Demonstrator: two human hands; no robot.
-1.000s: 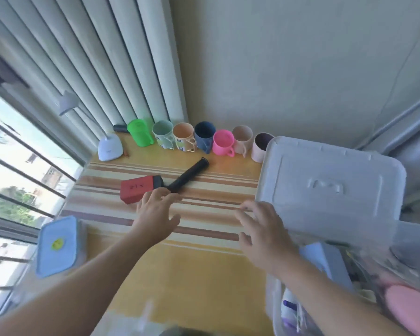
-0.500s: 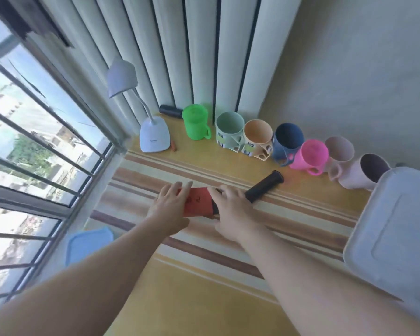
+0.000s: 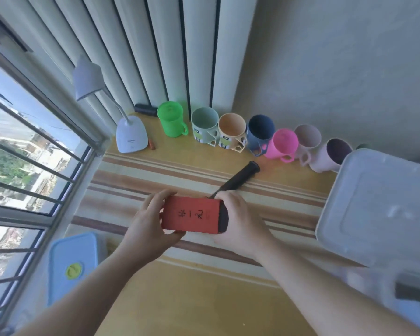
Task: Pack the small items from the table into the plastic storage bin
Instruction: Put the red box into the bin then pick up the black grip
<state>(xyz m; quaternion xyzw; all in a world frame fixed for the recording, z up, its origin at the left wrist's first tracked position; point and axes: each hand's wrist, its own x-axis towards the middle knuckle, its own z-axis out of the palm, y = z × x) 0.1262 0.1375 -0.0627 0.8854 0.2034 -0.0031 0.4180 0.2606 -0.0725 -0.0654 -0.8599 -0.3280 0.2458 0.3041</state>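
A red box (image 3: pixel 192 214) with black characters and a black right end is lifted above the striped table (image 3: pixel 180 299), held between both hands. My left hand (image 3: pixel 150 226) grips its left end, and my right hand (image 3: pixel 240 221) clasps its black right end. Behind it a black cylinder (image 3: pixel 240 177) lies on the table. The plastic storage bin (image 3: pixel 378 207), translucent with its white lid, stands at the right edge.
Several mugs line the wall: green (image 3: pixel 171 120), grey-green (image 3: pixel 204 127), peach (image 3: pixel 232 133), navy (image 3: pixel 260 133), pink (image 3: pixel 283 145) and two pale ones. A white desk lamp (image 3: pixel 131 134) stands at back left, a blue-lidded container (image 3: pixel 72 265) at the near left by the window.
Both hands closed on the red box and lifted it off the table toward me. The view has shifted left, away from the bin.
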